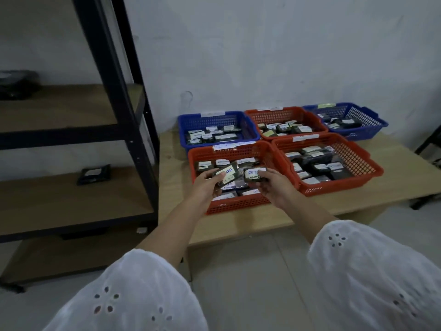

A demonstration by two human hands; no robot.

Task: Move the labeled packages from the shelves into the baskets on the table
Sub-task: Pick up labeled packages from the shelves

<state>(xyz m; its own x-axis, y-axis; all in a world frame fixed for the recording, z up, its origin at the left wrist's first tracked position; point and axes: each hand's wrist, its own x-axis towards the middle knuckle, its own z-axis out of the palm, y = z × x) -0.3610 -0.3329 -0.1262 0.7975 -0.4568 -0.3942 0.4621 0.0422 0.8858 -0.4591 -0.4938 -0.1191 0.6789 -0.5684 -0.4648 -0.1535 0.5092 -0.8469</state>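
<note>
Left hand point(207, 182) grips left package point(227, 174), right hand point(274, 186) right package point(253, 174), over red basket point(238, 204).

Arms outstretched; left hand point(206, 182) grips left package point(226, 174), right hand point(274, 188) right package point(253, 174).

Black-framed shelving unit point(71, 201) stands beside wooden table point(393, 177) against white wall point(286, 56).

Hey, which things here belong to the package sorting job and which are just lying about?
Job: left hand gripping left package; right hand gripping right package; baskets; table; shelves; shelf package.
Lying about: white scrap on floor; black frame at right; blurred dark bundle on upper shelf, unclear.
</note>
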